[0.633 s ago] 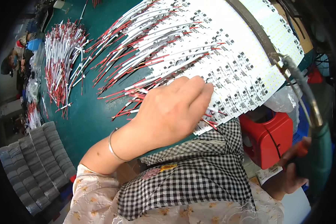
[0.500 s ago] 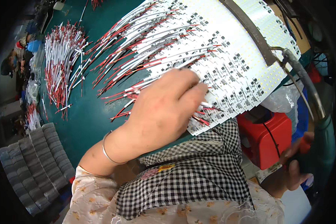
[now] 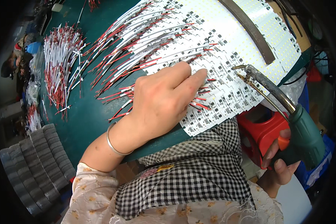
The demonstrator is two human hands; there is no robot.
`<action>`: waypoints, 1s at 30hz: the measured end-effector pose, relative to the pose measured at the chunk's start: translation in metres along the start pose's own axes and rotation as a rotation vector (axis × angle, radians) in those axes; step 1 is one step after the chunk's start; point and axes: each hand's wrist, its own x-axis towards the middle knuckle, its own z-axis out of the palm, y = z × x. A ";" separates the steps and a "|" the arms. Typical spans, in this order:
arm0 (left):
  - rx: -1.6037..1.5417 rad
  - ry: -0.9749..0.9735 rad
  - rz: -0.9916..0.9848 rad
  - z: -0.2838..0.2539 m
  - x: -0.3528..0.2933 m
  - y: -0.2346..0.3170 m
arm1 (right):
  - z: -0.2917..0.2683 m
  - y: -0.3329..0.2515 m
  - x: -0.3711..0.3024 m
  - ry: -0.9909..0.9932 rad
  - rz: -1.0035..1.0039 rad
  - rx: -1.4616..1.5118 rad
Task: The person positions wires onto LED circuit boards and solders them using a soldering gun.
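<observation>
My left hand (image 3: 162, 99), with a bangle at its wrist, is closed over red-and-white wires (image 3: 125, 93) at the near left edge of the white circuit boards (image 3: 227, 80). The wires come out on both sides of it; the fingertips are mostly hidden. At the right, my right hand (image 3: 282, 164) is wrapped round the handle of a green soldering gun (image 3: 306, 136). Its hot tip and thin solder feed tube point left over the boards, a short way right of my left hand. More wires (image 3: 138, 52) lie in slanting rows across the boards' left side.
A dark curved metal bar (image 3: 252, 28) lies across the boards. At the left is a heap of wires (image 3: 61, 63) on the green table (image 3: 91, 123). Stacked grey parts (image 3: 35, 168) stand lower left. A red plastic stool (image 3: 267, 127) is below the table's right edge.
The soldering gun has swung left and nearer, its tip now lower over the boards. My left hand has shifted slightly, and the boards have slid a little left.
</observation>
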 end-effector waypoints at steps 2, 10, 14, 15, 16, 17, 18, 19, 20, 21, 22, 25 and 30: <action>0.003 0.000 -0.002 -0.001 0.000 -0.001 | 0.001 0.000 0.001 -0.005 0.013 0.002; 0.078 -0.033 0.102 -0.004 -0.003 -0.002 | 0.009 -0.002 0.000 0.023 0.069 -0.016; 0.071 -0.023 0.106 -0.002 -0.003 -0.003 | 0.008 0.007 0.003 -0.034 0.013 -0.024; 0.062 -0.022 0.114 -0.002 -0.002 -0.004 | 0.010 0.010 0.005 -0.049 -0.079 -0.049; 0.051 -0.019 0.120 -0.001 -0.002 -0.004 | 0.011 0.009 0.005 -0.049 -0.078 -0.050; 0.050 -0.019 0.119 -0.001 -0.003 -0.004 | 0.012 0.009 0.005 -0.039 -0.071 -0.050; 0.049 -0.025 0.109 -0.001 -0.003 -0.004 | 0.013 0.009 0.005 -0.028 -0.063 -0.049; 0.050 -0.031 0.100 -0.002 -0.003 -0.004 | 0.014 0.009 0.005 -0.029 -0.063 -0.048; 0.052 -0.032 0.100 -0.002 -0.003 -0.003 | 0.015 0.010 0.005 -0.017 -0.063 -0.048; 0.064 -0.032 0.107 -0.002 -0.003 -0.003 | 0.015 0.011 0.006 -0.004 -0.064 -0.048; 0.072 -0.032 0.116 -0.001 -0.003 -0.003 | 0.015 0.012 0.005 -0.003 -0.063 -0.048; 0.083 -0.038 0.125 0.000 -0.004 -0.004 | 0.011 0.013 0.003 0.005 -0.069 -0.046; 0.045 -0.054 0.105 -0.002 -0.002 -0.003 | 0.012 0.007 0.002 -0.003 0.046 -0.004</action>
